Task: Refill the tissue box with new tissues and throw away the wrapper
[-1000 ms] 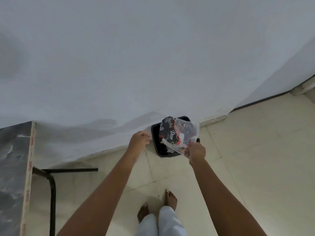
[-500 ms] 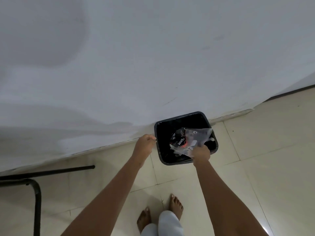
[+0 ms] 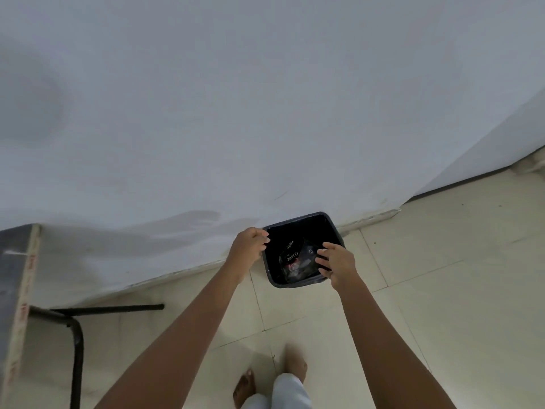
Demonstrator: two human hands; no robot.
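Observation:
A black square bin [image 3: 332, 228] stands on the floor against the white wall. The clear plastic wrapper [image 3: 293, 259] with dark print lies inside it, crumpled near the bottom. My right hand [image 3: 334, 264] hovers over the bin's right front rim with fingers spread and nothing in them. My left hand [image 3: 250, 246] is by the bin's left rim, fingers curled loosely, with nothing visible in it. The tissue box is not in view.
A dark table edge [image 3: 17, 290] with a black metal leg [image 3: 76, 349] stands at the left. Pale floor tiles [image 3: 442, 290] spread to the right. My bare feet [image 3: 295, 367] are just behind the bin.
My right hand lowered the wrapper into the bin and let go of it; its fingers are now spread above the rim. The left hand stayed by the bin's left side.

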